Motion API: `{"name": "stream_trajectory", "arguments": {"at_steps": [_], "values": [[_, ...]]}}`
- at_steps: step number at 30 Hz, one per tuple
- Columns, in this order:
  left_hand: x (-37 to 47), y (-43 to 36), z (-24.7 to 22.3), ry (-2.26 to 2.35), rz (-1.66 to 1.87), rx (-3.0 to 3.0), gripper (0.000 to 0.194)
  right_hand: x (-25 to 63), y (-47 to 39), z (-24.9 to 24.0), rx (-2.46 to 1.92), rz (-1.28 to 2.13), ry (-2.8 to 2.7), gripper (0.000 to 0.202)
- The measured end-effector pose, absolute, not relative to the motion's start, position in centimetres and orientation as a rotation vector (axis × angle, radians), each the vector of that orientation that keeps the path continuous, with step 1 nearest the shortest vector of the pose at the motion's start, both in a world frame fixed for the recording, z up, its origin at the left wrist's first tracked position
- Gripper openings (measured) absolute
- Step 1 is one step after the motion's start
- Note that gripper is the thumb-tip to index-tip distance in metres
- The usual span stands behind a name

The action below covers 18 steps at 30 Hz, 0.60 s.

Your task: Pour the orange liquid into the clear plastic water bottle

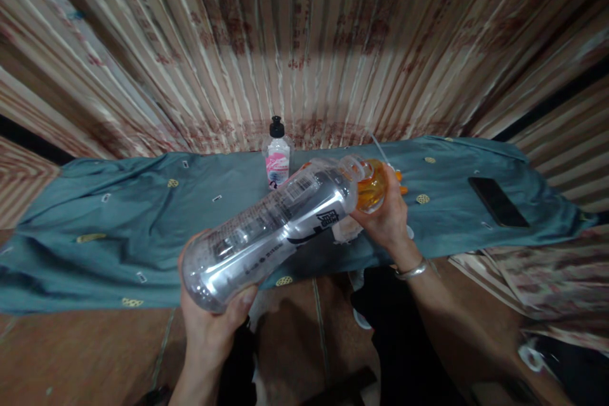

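Observation:
My left hand point(212, 323) is wrapped round the base of a large clear plastic bottle point(280, 225) with a silver label and black print. The bottle is tilted, its uncapped neck pointing up and right. My right hand point(387, 219) is closed round a container of orange liquid point(371, 187), right beside the bottle's mouth. Whether the two touch I cannot tell. A thin translucent tube point(379, 144) sticks up from near my right fingers. Small orange parts show past those fingers, their kind unclear. Below the bottle's neck a pale, rough-edged piece point(348, 231) is partly hidden.
A clear bottle with a pink label and black cap point(277, 155) stands upright at the back of the cloth-covered table point(143, 222). A black phone point(497, 202) lies on the right. Pleated curtains point(304, 44) hang close behind and at both sides.

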<state>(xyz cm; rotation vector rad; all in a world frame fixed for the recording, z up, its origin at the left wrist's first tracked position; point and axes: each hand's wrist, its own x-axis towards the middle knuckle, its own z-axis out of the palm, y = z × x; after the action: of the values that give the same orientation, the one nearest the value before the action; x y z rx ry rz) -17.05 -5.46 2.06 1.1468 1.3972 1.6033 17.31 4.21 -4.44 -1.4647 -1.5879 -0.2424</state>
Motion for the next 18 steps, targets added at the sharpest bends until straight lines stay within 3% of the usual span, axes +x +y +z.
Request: {"name": "stream_trajectory", "arguments": {"at_steps": [12,18], "values": [[-18.4,-4.8,1.3,1.353,1.624,1.262,0.089,17.3,4.2,-4.5,-1.488,-0.206,-1.57,0.121],[-18.0,-5.1,1.6,1.395,1.607,1.193,0.095,17.2,4.2,-4.5,-1.468,-0.237,-1.58,0.122]]}}
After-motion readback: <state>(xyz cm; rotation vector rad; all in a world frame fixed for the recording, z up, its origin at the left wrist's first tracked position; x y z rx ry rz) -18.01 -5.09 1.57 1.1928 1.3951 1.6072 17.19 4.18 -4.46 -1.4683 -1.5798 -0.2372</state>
